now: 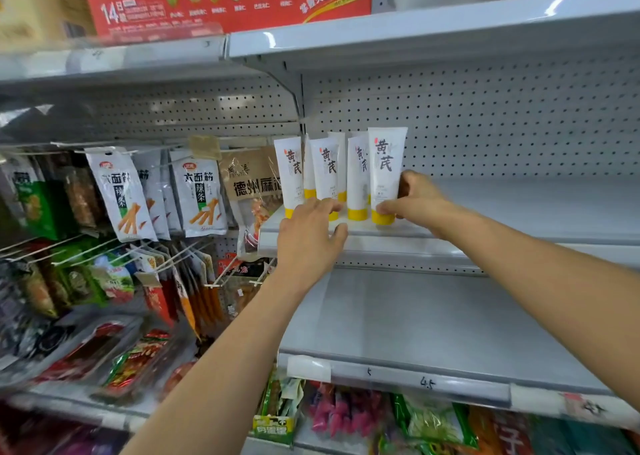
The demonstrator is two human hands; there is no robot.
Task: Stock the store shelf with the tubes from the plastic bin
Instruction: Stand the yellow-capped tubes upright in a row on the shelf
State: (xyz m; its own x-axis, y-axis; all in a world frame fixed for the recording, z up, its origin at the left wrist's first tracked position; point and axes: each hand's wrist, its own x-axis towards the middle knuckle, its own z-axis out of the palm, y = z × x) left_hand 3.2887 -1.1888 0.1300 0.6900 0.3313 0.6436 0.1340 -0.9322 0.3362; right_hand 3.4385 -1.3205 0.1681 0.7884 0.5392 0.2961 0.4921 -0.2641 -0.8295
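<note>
Standing cap-down at the shelf [485,236] front: six tubes [325,174]; right hand [412,198] pinches the rightmost tube [386,174], left hand [308,236] spread wide, shelf bare rightward.

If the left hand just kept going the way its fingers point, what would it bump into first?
Most likely the yellow cap of a white tube standing right before the left hand; its fingertips already look almost on it, though depth is hard to judge.
</note>
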